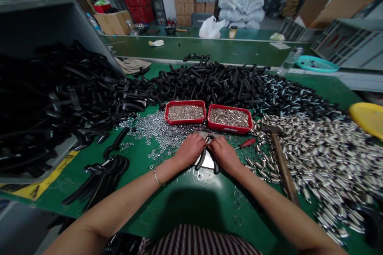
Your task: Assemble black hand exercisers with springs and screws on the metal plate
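Observation:
In the head view, my left hand [190,149] and my right hand [225,152] meet in front of the red trays. Between them is a black two-legged handle part [216,166], its legs pointing toward me. The fingers of both hands pinch its upper end, where a small silvery piece shows; exactly what each fingertip holds is too small to make out. Beneath lies a flat metal plate [207,161]. One red tray [185,120] holds tiny metal pieces, and the other red tray [229,128] holds metal pins. A red-handled screwdriver [247,142] rests beside my right hand.
Black handle parts [206,81] are heaped behind the trays and fill a grey bin [98,44] at left. Metal sleeves [326,147] spread across the right, with a hammer [283,163] among them. Loose rings [161,135] lie left. A yellow lid [369,117] sits far right.

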### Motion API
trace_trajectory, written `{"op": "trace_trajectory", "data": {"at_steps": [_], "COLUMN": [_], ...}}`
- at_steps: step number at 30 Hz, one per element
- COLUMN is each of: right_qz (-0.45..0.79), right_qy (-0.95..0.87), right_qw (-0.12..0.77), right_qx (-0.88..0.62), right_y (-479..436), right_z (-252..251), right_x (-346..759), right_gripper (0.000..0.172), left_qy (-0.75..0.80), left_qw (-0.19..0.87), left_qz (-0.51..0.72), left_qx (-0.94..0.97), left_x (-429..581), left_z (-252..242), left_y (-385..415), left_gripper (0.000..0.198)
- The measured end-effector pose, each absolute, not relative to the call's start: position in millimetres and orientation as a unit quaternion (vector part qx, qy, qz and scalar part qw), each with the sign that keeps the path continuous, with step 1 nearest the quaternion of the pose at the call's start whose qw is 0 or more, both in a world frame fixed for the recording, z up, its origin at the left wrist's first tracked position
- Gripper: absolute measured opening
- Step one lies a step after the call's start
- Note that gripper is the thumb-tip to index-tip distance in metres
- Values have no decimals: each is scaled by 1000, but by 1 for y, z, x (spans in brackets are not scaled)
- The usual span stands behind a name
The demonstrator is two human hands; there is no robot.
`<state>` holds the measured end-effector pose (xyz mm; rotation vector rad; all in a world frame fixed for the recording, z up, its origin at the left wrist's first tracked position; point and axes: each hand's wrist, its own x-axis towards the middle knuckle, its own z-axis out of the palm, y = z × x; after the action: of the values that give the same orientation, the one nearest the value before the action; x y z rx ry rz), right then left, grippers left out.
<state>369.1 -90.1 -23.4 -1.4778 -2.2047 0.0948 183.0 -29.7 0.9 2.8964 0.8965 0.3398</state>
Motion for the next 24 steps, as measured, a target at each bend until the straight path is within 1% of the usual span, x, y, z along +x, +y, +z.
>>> {"op": "trace_trajectory", "data": {"at_steps": [4,7,9,12,16,21,24], "right_qz": [25,37,53,100,160,253,323], "right_qy": [-820,-818,-805,-763,-696,-603,-541], "right_qw": [220,230,257,324,389,446,481], "right_qx": [-528,-525,-532,-551,-582,-612,-610], "right_y": [-92,-90,-88,-90,-104,-123,-130], "right_z": [-25,-25,-24,-23,-19,-8,1], "right_x": [371,372,372,373,375,373,371], "right_gripper": [24,23,22,18,15,12,14], "left_qy": [300,283,273,254,202,179,230], "left_qw": [17,-23,-51,-87,-114,-91,-11], "left_qz": [106,96,93,82,62,41,49], "left_qx": [948,954,956,960,971,979,972], "left_x": [186,190,191,193,197,203,195], "left_z": [1,4,5,6,8,15,21], "left_y": [-32,-30,-29,-29,-31,-27,-23], "left_gripper": [24,24,24,25,24,23,23]}}
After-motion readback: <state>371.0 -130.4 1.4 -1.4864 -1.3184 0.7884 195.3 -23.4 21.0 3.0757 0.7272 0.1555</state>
